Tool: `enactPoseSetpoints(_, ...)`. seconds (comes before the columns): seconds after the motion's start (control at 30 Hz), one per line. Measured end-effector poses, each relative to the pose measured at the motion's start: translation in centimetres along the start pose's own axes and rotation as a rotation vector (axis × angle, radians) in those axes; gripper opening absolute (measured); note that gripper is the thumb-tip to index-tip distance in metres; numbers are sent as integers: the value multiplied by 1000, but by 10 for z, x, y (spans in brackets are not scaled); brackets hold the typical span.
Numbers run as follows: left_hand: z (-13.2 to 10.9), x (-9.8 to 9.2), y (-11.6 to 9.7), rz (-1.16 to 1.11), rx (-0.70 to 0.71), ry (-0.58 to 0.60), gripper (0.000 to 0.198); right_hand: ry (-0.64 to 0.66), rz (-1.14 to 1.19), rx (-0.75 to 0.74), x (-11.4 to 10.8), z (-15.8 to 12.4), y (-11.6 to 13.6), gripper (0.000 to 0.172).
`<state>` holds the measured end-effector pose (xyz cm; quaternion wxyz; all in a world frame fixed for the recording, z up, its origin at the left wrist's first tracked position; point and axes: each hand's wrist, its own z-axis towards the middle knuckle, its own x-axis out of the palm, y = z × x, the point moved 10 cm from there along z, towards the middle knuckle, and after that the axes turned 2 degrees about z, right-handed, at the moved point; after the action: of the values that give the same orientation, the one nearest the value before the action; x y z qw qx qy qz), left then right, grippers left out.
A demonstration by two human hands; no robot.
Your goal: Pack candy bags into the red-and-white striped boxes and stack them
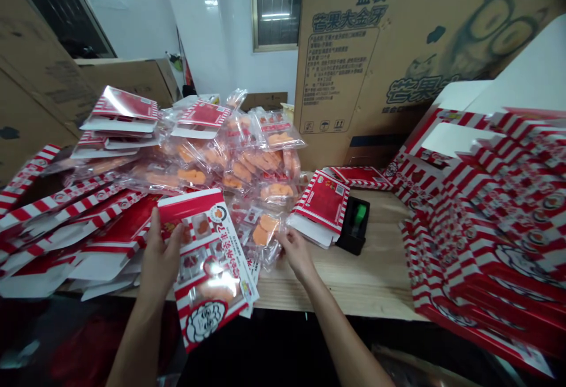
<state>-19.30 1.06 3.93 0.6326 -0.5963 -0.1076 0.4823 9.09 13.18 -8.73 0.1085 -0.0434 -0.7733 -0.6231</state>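
Observation:
My left hand (161,251) is closed on the left edge of a flat red-and-white printed box (207,269) with a clear window, tilted over the table's front edge. A cartoon face is printed at its lower end. Just right of that box, my right hand (298,252) pinches the edge of a clear plastic packet (265,230) with orange pieces in it. Behind both hands lies a heap of similar clear packets (252,166). A red box (322,201) with its white flap open lies past my right hand, beside a black tape dispenser (355,225) with a green part.
Stacks of red-and-white striped boxes (490,222) stand on the right of the wooden table (380,275). More striped boxes (101,222) lie fanned out on the left. A large cardboard carton (336,80) stands at the back, and a closed box (126,104) tops the packet heap.

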Motion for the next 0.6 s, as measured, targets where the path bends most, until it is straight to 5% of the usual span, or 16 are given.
enactPoseSetpoints(0.13, 22, 37, -14, 171, 190, 27, 67, -260, 49, -190, -71, -37, 44, 31)
enactPoseSetpoints(0.23, 5, 69, -37, 144, 303, 76, 68, -441, 128, -325, -122, -69, 64, 29)
enactPoseSetpoints(0.33, -41, 118, -53, -147, 161, 425, 60, -587, 62, -509, -144, -107, 75, 26)
enactPoseSetpoints(0.4, -86, 155, -63, -453, -74, 739, 64, -586, -196, -722, -131, -134, 92, 23)
enactPoseSetpoints(0.47, -126, 179, -80, -737, -277, 965, 71, -426, -558, -969, -92, -157, 109, 29)
enactPoseSetpoints(0.53, -139, 188, -87, -852, -413, 991, 67, -171, -851, -1099, -52, -169, 109, 40)
enactPoseSetpoints(0.6, -128, 186, -83, -820, -455, 866, 54, -31, -938, -1069, -40, -169, 107, 47)
